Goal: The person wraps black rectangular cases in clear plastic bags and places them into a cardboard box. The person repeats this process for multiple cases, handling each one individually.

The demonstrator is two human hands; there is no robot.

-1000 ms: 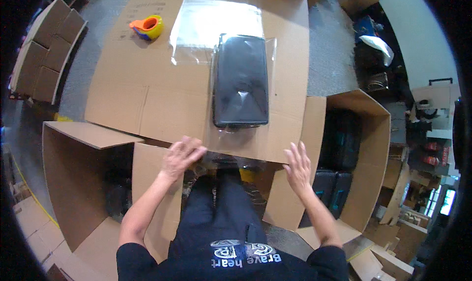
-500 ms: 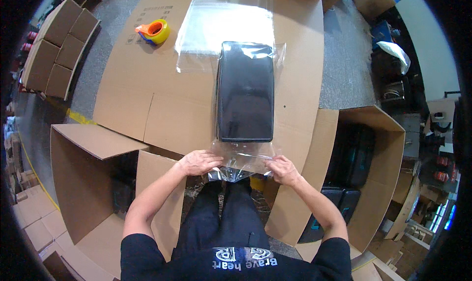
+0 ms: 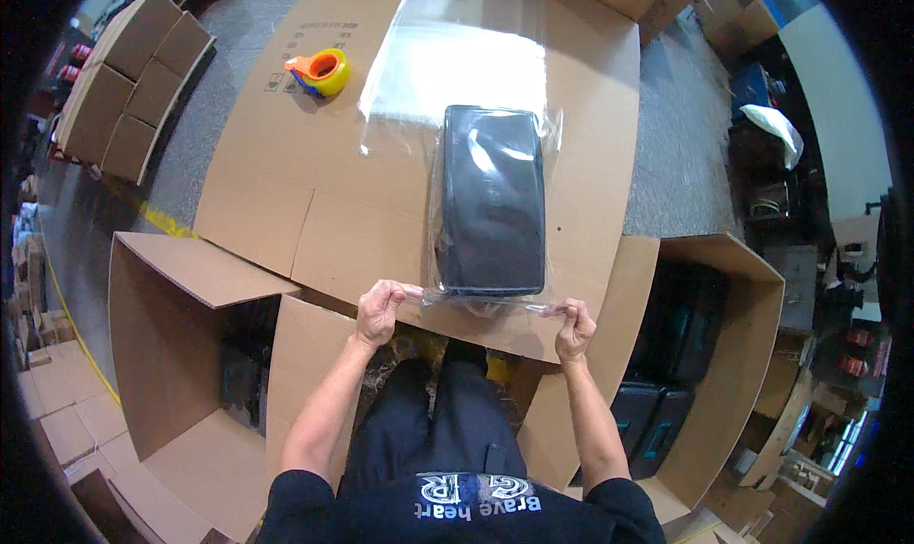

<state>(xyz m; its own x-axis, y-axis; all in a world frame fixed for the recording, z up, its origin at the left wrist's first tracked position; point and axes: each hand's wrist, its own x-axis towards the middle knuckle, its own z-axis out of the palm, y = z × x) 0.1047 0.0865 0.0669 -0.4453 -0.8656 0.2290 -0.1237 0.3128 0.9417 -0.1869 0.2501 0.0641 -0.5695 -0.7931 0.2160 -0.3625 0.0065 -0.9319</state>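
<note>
A black rectangular case (image 3: 491,199) lies inside a clear plastic bag (image 3: 457,63) on a flattened cardboard sheet (image 3: 286,163). The bag's empty far part stretches beyond the case. My left hand (image 3: 381,311) pinches the bag's near edge at its left corner. My right hand (image 3: 573,325) pinches the same edge at its right corner. The edge is pulled taut between both hands, just below the case.
An orange and yellow tape dispenser (image 3: 320,72) sits at the far left of the sheet. An open carton (image 3: 181,354) stands to my left. Another open carton (image 3: 714,373) to my right holds black cases. Stacked flat boxes (image 3: 133,87) lie far left.
Both hands have closed on the bag's near edge and spread apart along it, pulling it taut. Earlier they were flat on the cardboard, then close together at the bag's mouth.
</note>
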